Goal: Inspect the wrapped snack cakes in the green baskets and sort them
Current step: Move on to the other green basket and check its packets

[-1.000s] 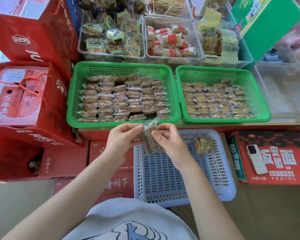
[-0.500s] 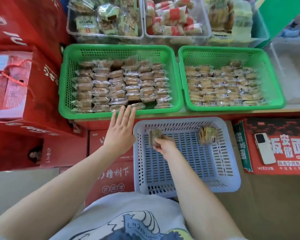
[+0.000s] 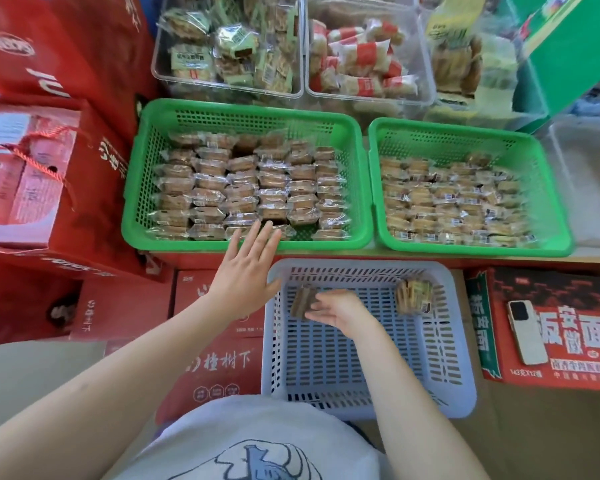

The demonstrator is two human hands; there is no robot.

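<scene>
Two green baskets sit on a shelf, each full of wrapped snack cakes: the left green basket (image 3: 246,112) and the right green basket (image 3: 465,136). Below them stands a lavender basket (image 3: 458,386). My left hand (image 3: 246,271) is flat with its fingers straight, the fingertips over the front rim of the left green basket, just short of the front row of cakes (image 3: 243,206). My right hand (image 3: 340,311) is inside the lavender basket at its far left. Its blurred fingertips pinch a wrapped brown cake (image 3: 302,301) that stands on edge. Another wrapped cake (image 3: 413,296) lies at the far right of that basket.
Clear bins of other packaged snacks (image 3: 232,46) stand behind the green baskets. Red gift boxes (image 3: 42,188) are stacked on the left. A red noodle carton (image 3: 561,327) at the right carries a white phone (image 3: 527,332). An empty clear bin (image 3: 589,181) is at far right.
Both hands held one cake in front of me a second ago. My right hand carried it down into the lavender basket, while my left hand let go and reached toward the left green basket.
</scene>
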